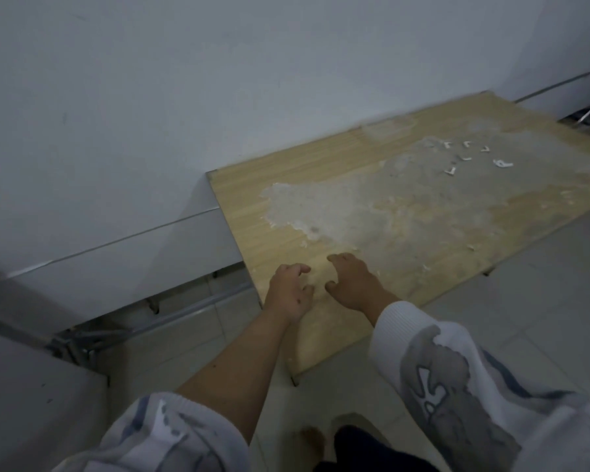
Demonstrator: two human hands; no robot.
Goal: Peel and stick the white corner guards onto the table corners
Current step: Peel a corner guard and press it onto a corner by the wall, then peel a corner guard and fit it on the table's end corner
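Both hands hover at frame centre over the bench [321, 185], left hand [288, 292] and right hand [353, 282] loosely curled and holding nothing, apparently reaching, while the white corner guards [470, 158] lie scattered at upper right, well apart.

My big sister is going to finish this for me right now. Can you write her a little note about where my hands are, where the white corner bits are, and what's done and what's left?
Left hand: over the near left part of the table, fingers loosely curled, holding nothing.
Right hand: just beside it over the tabletop, fingers loosely curled, also holding nothing.
White corner guards: a small scatter lying loose on the far right part of the table, out past both hands.
Done: no guard shows on any table corner in view; the near left one is hidden by the left hand.
Left: pick up a guard, peel its backing, press it onto a corner, then repeat for the others.
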